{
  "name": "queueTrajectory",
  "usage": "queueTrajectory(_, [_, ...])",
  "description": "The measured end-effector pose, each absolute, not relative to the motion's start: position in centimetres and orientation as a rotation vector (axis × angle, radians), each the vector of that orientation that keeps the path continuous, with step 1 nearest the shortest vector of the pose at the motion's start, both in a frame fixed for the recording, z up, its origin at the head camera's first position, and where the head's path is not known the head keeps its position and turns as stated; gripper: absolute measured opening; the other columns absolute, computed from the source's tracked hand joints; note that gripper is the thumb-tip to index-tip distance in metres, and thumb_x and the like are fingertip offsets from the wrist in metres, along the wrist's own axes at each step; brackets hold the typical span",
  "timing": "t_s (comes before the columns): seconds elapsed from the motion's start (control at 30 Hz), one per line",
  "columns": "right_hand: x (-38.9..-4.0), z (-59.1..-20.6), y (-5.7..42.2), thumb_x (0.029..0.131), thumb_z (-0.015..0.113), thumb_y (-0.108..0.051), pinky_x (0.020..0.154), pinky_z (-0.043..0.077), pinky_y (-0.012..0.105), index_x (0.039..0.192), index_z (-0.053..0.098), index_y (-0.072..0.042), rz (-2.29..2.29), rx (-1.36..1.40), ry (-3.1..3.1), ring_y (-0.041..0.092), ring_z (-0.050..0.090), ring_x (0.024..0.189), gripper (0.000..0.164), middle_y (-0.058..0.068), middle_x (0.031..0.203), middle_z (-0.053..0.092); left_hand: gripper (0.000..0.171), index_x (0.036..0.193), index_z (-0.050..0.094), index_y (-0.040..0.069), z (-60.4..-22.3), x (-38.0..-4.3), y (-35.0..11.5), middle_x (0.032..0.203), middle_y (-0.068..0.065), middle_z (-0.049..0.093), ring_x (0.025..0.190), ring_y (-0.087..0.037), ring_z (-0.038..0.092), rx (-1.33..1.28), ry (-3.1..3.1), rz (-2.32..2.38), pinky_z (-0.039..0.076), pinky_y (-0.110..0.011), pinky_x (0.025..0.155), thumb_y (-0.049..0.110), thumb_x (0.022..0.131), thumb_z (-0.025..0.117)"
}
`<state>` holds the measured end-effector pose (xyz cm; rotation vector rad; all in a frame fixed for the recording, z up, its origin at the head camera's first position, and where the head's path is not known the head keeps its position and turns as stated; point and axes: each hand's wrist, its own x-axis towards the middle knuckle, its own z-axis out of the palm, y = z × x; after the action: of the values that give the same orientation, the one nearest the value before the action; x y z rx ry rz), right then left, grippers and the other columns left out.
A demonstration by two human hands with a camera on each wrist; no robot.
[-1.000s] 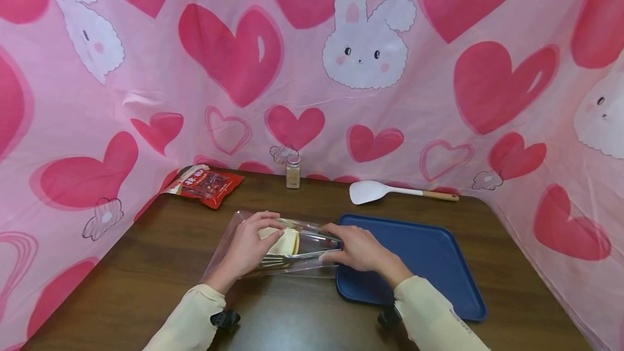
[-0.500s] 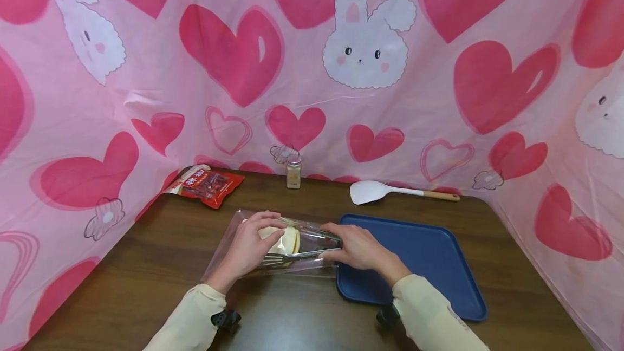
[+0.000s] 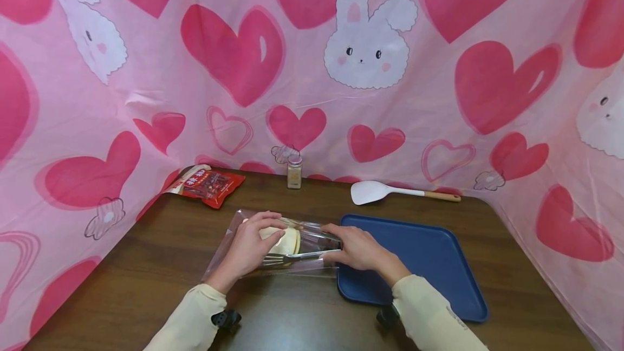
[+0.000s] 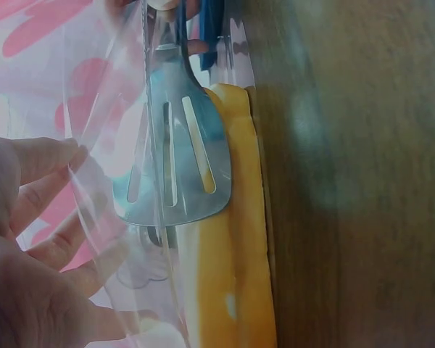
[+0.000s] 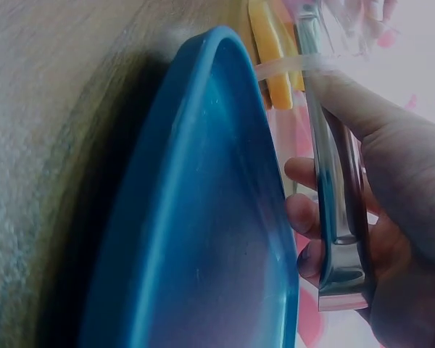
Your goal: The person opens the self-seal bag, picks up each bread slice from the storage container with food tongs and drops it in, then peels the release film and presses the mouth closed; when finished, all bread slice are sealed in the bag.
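Tongs flank the pale slices amid clear plastic, mid-frame; none shows on the blue tray, lower right.
Right hand grips the tongs; left hand touches the plastic (pinching or not, I cannot tell). Grasping seems begun, lifting not yet done.
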<state>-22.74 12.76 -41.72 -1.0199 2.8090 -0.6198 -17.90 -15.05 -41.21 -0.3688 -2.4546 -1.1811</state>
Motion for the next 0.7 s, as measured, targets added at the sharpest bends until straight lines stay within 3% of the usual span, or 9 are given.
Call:
queueTrajectory(0.33, [-22.74,-41.88,12.84,0.091,0.079,-0.052,0.084,0.058,0.047,0.147,0.058,-0.017,-0.589,-1.016,2.817,0.02,0.064,0.1,0.069,0.005,0.12,0.073,0.013,0.102,0.083,0.01,-41.12,-17.96,-15.06,0.127,-0.011,0.075,0.126,-0.035,0.066,-0.338,-2.502,-1.228,0.047,-0.058,0.108,0.007,0.089,0.083])
queueTrajectory(0.7, [-22.19,-41.21,12.87,0.088,0.08,-0.058,0.095,0.057,0.052,0.149,0.056,-0.02,-0.622,-0.885,2.797,0.021,0.062,0.108,0.076,0.003,0.125,0.07,0.012,0.099,0.084,0.012,-41.55,-17.94,-15.12,0.123,-0.011,0.077,0.12,-0.033,0.069,-0.369,-2.483,-1.183,0.051,-0.055,0.102,0.006,0.089,0.082])
